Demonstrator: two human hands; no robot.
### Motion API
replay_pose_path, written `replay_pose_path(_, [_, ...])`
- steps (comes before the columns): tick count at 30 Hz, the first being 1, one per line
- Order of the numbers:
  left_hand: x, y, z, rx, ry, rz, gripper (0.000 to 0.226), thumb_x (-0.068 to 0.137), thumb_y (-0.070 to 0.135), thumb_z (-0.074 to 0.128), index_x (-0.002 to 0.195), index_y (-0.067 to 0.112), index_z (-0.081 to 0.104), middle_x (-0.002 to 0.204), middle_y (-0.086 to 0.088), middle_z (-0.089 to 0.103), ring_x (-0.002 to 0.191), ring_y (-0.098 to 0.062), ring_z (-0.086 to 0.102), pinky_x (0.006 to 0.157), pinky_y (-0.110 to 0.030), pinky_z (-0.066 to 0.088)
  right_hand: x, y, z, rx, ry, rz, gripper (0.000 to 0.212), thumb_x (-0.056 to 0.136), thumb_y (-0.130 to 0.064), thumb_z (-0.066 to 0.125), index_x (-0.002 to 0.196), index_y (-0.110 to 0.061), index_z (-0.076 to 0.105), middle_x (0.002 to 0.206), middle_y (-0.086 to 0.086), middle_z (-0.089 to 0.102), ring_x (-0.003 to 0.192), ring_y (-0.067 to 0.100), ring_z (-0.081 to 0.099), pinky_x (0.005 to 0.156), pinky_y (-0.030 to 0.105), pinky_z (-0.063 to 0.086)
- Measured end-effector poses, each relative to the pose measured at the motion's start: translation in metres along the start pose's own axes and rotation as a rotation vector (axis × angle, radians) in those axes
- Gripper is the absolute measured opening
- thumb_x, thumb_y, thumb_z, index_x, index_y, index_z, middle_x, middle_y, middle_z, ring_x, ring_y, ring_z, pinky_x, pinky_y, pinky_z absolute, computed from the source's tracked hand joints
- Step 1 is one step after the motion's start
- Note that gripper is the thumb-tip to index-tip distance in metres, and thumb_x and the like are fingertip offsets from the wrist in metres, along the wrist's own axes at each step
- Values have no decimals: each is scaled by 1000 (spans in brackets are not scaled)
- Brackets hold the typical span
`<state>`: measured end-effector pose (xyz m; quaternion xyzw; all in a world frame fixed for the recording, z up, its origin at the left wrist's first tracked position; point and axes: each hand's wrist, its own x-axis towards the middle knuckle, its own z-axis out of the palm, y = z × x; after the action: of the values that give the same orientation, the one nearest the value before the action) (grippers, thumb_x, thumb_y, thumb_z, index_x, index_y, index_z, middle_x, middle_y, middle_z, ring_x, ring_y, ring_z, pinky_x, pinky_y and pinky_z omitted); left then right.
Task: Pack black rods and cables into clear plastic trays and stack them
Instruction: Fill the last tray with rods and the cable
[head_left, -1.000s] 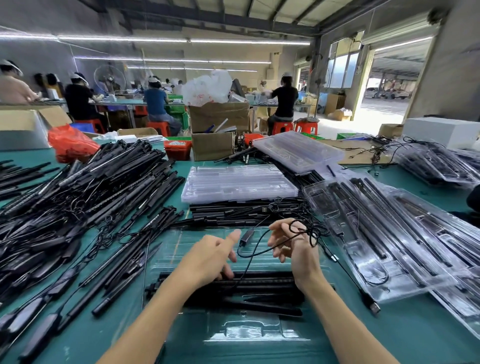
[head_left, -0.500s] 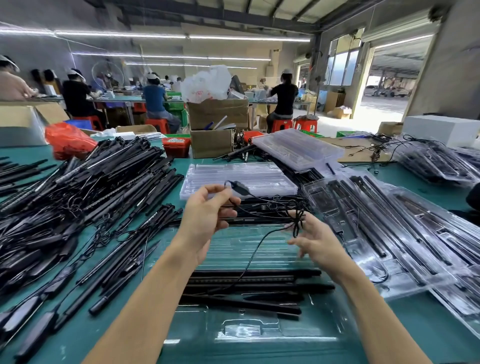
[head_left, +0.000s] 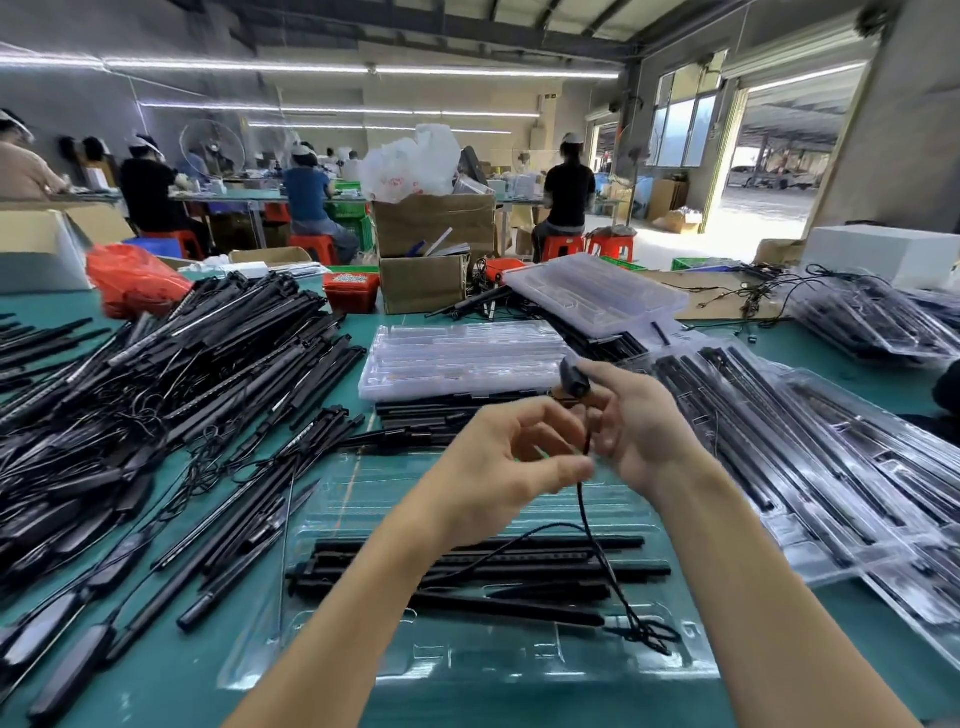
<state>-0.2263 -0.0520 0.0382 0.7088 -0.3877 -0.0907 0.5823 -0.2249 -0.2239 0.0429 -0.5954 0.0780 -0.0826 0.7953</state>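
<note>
Head view, clear plastic tray (head_left: 363, 644): lying on the green table (head_left: 831, 639), holding black rods (head_left: 467, 564).
Left hand (head_left: 506, 467): pinching the black cable (head_left: 589, 525).
Right hand (head_left: 641, 426): gripping the cable's plug (head_left: 571, 382) above the tray.

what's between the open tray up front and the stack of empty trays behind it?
Head view: a low pile of black rods lies between the open tray and the empty stack.

Grey-walled workshop under a dark steel-beamed roof (head_left: 467, 26). Long white tube lights (head_left: 363, 70) across the upper frame. Glazed windows (head_left: 683, 127) and an open sunlit doorway (head_left: 769, 171) at upper right. Red plastic stools (head_left: 610, 247) mid-frame; teal green tabletop (head_left: 156, 670) in the foreground.
</note>
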Motion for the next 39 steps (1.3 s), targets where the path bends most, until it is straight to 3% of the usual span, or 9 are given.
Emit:
replay_pose_path(3, [-6, -13, -4, 138, 52, -61, 8, 90, 22, 75, 93, 20, 68, 83, -1, 70, 68, -17, 56, 67, -41, 53, -6, -9, 1, 105, 26, -192, 3, 99, -14, 56, 101, -11, 57, 80, 8, 72, 50, 12, 54, 42, 21, 25])
replay_pose_path(8, [-7, -15, -12, -40, 235, -42, 23, 86, 34, 74, 107, 30, 65, 71, 3, 60, 58, -8, 54, 52, -18, 42, -22, -4, 10, 113, -41, -433, 26, 87, 0, 65, 105, -11, 51, 99, 19, 67, 61, 18, 54, 44, 24, 31])
replay_pose_path(11, [-5, -13, -17, 2, 251, 13, 21, 82, 41, 71, 102, 39, 65, 66, 10, 55, 57, -6, 52, 52, -16, 41, -26, 8, 16, 86, -186, -436, 27, 77, 0, 66, 98, -12, 55, 106, 16, 63, 70, 21, 50, 51, 26, 37])
replay_pose_path(15, [-7, -12, -18, 169, 244, 67, 17, 82, 44, 72, 93, 33, 65, 71, 15, 61, 64, -5, 57, 60, -15, 42, -26, 19, 16, 142, -370, -366, 23, 77, 7, 61, 94, -8, 57, 121, 16, 63, 107, 40, 52, 87, 51, 39])
replay_pose_path(20, [-16, -13, -26, 80, 226, 90, 15, 90, 34, 62, 93, 22, 53, 94, -3, 75, 80, -18, 71, 71, -28, 55, -22, 16, 4, 284, -336, -270, 35, 80, -20, 58, 114, -13, 66, 123, 8, 65, 102, 23, 56, 80, 33, 40])
replay_pose_path(26, [-26, -3, -30, -94, 179, 98, 25, 96, 30, 55, 115, 15, 50, 94, -5, 78, 77, -11, 68, 66, -17, 49, -24, 24, -20, -474, -143, -173, 25, 86, -33, 66, 84, -9, 67, 79, 10, 71, 63, 14, 60, 52, 22, 44])
replay_pose_path(31, [-23, 2, -33, -252, 214, 31, 20, 90, 21, 55, 107, 11, 54, 87, 1, 70, 75, -12, 58, 68, -22, 47, -31, 39, -30, -1341, -58, 202, 55, 77, -68, 69, 74, -16, 50, 64, 0, 61, 53, 17, 53, 62, 29, 45])
replay_pose_path(36, [-19, 5, -32, -186, 400, 66, 23, 87, 36, 61, 90, 16, 50, 78, 2, 55, 71, -10, 55, 66, -27, 51, -46, 27, -34, -1270, -110, 448, 65, 79, -61, 75, 92, -2, 51, 52, -1, 68, 44, 15, 65, 42, 21, 47])
replay_pose_path(39, [-16, 8, -28, -239, 507, 92, 19, 90, 38, 59, 77, 25, 56, 76, 8, 61, 71, -9, 54, 66, -25, 49, -44, 29, -36, -1275, -32, 377, 59, 88, -56, 67, 110, -4, 49, 64, 5, 74, 46, 16, 64, 43, 22, 45])
